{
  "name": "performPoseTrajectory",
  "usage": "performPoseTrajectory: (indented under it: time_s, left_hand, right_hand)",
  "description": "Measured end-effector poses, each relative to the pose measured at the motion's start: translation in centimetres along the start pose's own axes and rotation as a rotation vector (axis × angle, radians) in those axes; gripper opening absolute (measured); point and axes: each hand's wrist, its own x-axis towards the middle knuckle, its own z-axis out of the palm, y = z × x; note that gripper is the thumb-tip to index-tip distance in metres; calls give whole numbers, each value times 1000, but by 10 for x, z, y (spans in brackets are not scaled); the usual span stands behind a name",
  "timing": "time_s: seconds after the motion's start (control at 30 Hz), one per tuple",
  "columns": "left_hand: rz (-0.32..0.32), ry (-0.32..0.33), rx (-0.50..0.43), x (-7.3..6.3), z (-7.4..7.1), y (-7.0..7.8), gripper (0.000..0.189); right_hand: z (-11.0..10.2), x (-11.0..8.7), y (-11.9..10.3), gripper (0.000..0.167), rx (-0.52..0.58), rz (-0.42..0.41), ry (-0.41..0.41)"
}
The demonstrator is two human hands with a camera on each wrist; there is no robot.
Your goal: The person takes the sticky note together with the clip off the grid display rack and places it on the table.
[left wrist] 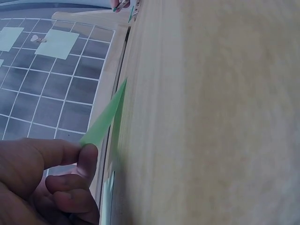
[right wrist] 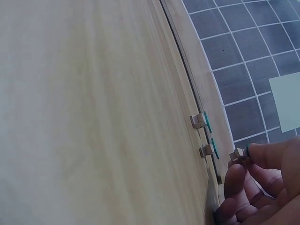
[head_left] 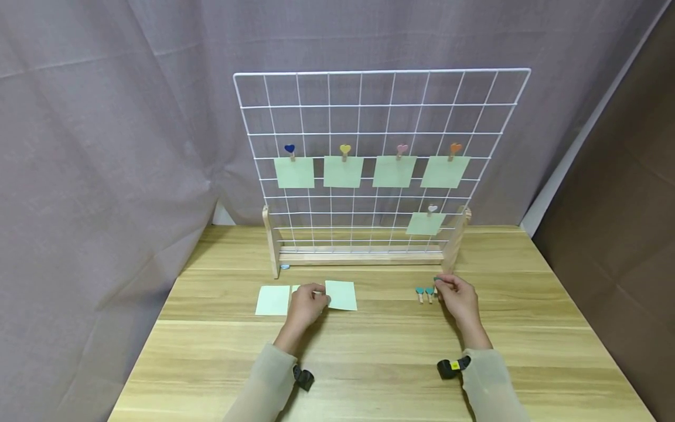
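My left hand [head_left: 307,306] pinches the left edge of a pale green paper note [head_left: 341,296] between thumb and index finger. In the left wrist view that note [left wrist: 105,119] tilts up from the wooden table. Another green note [head_left: 272,300] lies flat to the left, and one more is mostly hidden behind the hand. On the right, my right hand [head_left: 460,299] holds a small wooden clothespin [right wrist: 239,153] with a teal heart, gripped by thumb and fingertips. Beside it two similar clothespins [head_left: 429,293] rest on the table.
A white wire grid [head_left: 382,71] stands in a wooden base [head_left: 358,258] at the table's back. Several green notes [head_left: 343,172] hang on it from heart clothespins, with a lower one [head_left: 425,224] at right. A small bluish object [head_left: 285,266] lies near the base's left foot.
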Motion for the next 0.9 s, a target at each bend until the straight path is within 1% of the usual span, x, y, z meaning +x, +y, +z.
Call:
performPoseTrajectory:
  time_s: [0.07,0.13,0.27,0.37,0.47,0.57,0.77,0.9]
  left_hand:
    - [-5,-18,-16,0,0,0,29]
    - [-10,-29,-22,0,0,0,26]
    - [22,-34,22,1,0,-1,14]
    - [47,-36,57,1,0,-1,12]
    - [53,-48,71,1,0,-1,13]
    - [44,-61,75,1,0,-2,13]
    - [47,-71,96,2,1,-3,14]
    - [38,-83,100,2,0,-2,15]
  right_hand:
    - [-1,0,0,31,-7,7,1]
    - [-3,-1,1,32,-18,12,-4]
    - [-7,-2,4,32,-24,26,-22]
    - [-9,-2,6,32,-15,37,-33]
    - [-9,-2,7,34,-12,43,-41]
    - [-9,-2,7,34,-16,44,-44]
    - [-10,-3,7,36,-22,58,-53]
    - [-12,-3,7,37,-17,67,-64]
